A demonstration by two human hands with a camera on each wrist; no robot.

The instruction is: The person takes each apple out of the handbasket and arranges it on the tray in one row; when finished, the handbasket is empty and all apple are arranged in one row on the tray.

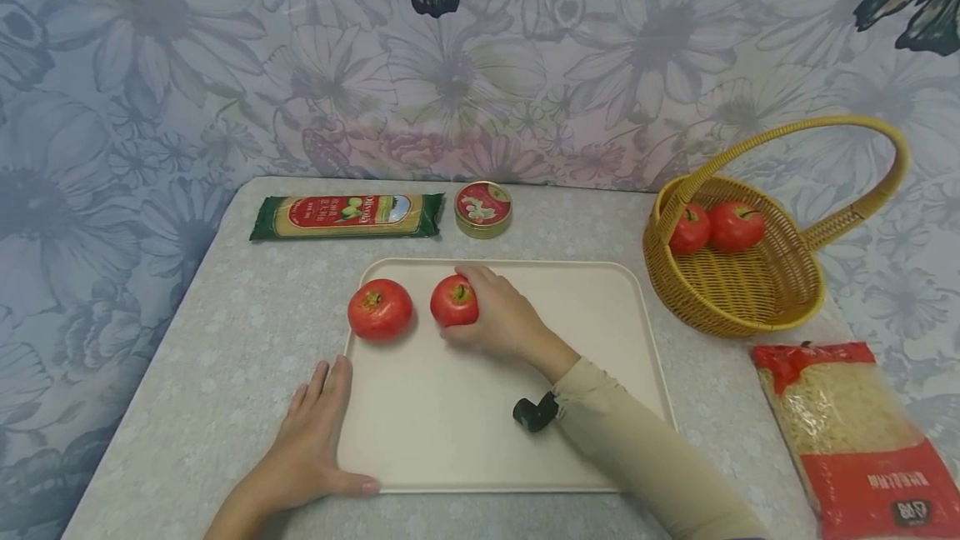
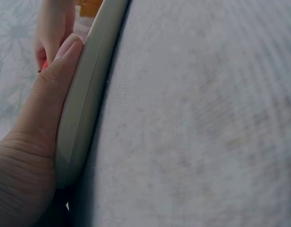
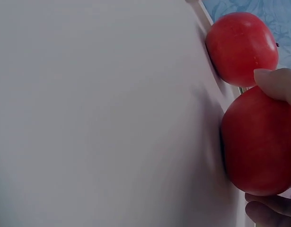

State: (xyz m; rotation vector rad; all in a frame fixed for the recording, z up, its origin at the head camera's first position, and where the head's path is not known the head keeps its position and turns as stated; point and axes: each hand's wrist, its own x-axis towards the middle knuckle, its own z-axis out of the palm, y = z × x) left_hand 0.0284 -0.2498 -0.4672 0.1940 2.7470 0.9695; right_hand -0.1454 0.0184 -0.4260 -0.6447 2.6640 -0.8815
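Observation:
My right hand (image 1: pixel 506 319) grips a red tomato (image 1: pixel 452 302) over the back part of a cream tray (image 1: pixel 450 415). In the right wrist view, the thumb lies on one side of this tomato (image 3: pixel 261 142) and fingertips show on the other. A second tomato (image 1: pixel 379 312) sits at the tray's back left corner, a short gap to the left of the held one. At the tray's front left corner rests my left hand (image 1: pixel 311 436), its fingers straight along the side. Its thumb (image 2: pixel 46 99) lies against the tray's edge (image 2: pixel 86 104) in the left wrist view.
Behind the tray lie a green-ended pasta packet (image 1: pixel 345 217) and a round red-topped tin (image 1: pixel 483 209). A yellow wicker basket (image 1: pixel 735 294) with two tomatoes (image 1: pixel 737 226) stands at the back right, its handle raised. A red and clear bag (image 1: pixel 862 440) lies at the front right.

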